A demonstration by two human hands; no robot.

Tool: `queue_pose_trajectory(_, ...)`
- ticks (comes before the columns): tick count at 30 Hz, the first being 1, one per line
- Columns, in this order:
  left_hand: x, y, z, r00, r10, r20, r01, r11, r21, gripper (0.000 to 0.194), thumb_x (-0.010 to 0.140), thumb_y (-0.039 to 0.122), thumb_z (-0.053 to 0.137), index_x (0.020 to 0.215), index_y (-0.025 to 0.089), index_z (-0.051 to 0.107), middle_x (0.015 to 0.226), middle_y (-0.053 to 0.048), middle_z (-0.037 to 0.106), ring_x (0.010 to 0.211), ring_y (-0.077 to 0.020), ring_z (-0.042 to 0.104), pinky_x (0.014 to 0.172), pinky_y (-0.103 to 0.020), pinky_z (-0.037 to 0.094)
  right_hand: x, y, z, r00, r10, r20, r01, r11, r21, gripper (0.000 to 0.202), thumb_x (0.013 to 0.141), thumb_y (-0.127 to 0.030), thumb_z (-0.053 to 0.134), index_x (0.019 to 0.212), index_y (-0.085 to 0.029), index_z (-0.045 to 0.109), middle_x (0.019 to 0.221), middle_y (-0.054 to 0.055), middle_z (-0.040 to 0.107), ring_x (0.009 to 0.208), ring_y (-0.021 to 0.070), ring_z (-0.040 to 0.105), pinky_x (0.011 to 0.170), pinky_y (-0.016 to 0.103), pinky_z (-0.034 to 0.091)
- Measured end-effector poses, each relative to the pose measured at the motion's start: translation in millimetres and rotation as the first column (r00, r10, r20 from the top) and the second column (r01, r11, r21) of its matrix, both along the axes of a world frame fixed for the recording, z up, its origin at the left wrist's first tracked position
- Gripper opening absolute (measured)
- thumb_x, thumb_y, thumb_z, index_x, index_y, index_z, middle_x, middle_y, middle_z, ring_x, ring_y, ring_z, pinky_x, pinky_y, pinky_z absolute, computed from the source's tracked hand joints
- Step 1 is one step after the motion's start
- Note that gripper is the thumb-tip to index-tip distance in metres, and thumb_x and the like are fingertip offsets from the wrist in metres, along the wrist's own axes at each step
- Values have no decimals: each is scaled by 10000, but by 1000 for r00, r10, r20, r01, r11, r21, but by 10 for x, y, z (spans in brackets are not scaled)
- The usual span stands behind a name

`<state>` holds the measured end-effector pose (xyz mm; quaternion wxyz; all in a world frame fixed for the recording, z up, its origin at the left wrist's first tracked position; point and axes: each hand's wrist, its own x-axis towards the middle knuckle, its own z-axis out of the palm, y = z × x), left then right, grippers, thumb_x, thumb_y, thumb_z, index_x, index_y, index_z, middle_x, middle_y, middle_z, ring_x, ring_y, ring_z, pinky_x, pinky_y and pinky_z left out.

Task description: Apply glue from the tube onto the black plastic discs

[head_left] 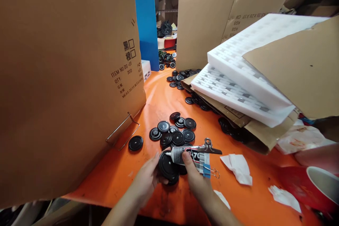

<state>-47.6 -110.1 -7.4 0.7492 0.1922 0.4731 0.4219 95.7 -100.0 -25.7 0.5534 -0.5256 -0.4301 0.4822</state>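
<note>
My left hand (150, 171) is closed on a round black disc (167, 167), tilted up above the orange tabletop. In my right hand (192, 169) lies a glue tube (178, 155) with dark printing, its white nozzle at the upper part of the disc's face. A metal bulldog clip (208, 146) and a blue binder clip (207, 170) grip the tube's tail. Just beyond my hands is a loose pile of similar black discs (178, 137), some showing a stepped side. One single disc (135, 143) lies apart to the left.
A large cardboard sheet (66, 77) walls the left side; a wire stand (123, 130) rests against it. White foam trays (238, 91) lie on cardboard at right. Crumpled tissues (238, 169) and a red container (304, 187) are at the near right. More discs (180, 77) lie farther back.
</note>
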Motion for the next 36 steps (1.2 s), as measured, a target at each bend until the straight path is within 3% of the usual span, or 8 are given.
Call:
queue_pose_trajectory(5,-62,-5,70,1000,-9,2,9,998,57,367,808,350,568,1108,145,622,876,-68,658,643,-109,539,512,-190,431,-5,-14,-71,999,11,-32,-11,1000,-9,302,783,-441,589,929,-193,679,975,77,697,907,241,642,864,403,487)
queue_pose_trajectory(10,-110,9,88,994,-72,82,67,996,65,309,798,301,589,1050,131,647,997,-96,655,860,-168,592,716,-256,506,-28,-21,-38,999,-37,-38,37,999,6,331,762,-473,601,906,-189,691,962,89,700,911,251,641,865,414,489)
queue_pose_trajectory(15,-110,4,69,994,-7,105,5,1000,16,262,846,347,533,1023,184,637,960,-45,652,732,-92,587,628,-186,511,-6,-73,56,997,22,-71,-26,998,-52,331,780,-475,586,944,-208,690,1019,84,689,955,244,634,869,387,493)
queue_pose_trajectory(19,-158,-4,80,989,-65,133,65,998,2,328,806,260,595,1122,174,588,981,-77,655,716,-119,618,618,-226,534,16,-119,37,996,60,-72,-66,994,-83,323,802,-449,570,994,-210,673,1086,84,664,1018,247,606,927,416,452)
queue_pose_trajectory(21,-176,-8,68,986,-75,148,78,997,-10,363,776,240,629,1125,156,584,955,-92,663,704,-140,632,614,-254,544,15,-134,-12,998,30,-64,-34,997,-71,315,801,-435,574,1004,-211,659,1094,81,655,1037,243,589,962,433,417)
queue_pose_trajectory(26,-146,-13,16,988,46,150,-41,999,-33,235,791,303,619,988,176,629,924,-47,662,695,-105,620,602,-205,532,2,-155,-105,999,-48,1,48,999,16,227,791,-381,596,948,-220,627,969,58,655,950,218,589,925,413,439)
queue_pose_trajectory(32,-147,-11,13,977,-66,203,68,998,-2,410,733,196,676,1126,158,567,953,-91,664,724,-144,644,650,-265,544,5,-161,-101,998,-65,22,62,990,130,161,817,-344,561,933,-234,582,880,34,610,854,187,579,823,356,481)
queue_pose_trajectory(36,-147,-23,-14,978,21,207,-19,1000,-12,265,793,288,617,1032,175,588,970,-66,659,769,-134,641,705,-266,541,-5,-169,-108,996,-63,58,53,984,171,144,817,-345,562,916,-241,561,858,24,579,833,184,562,798,344,474)
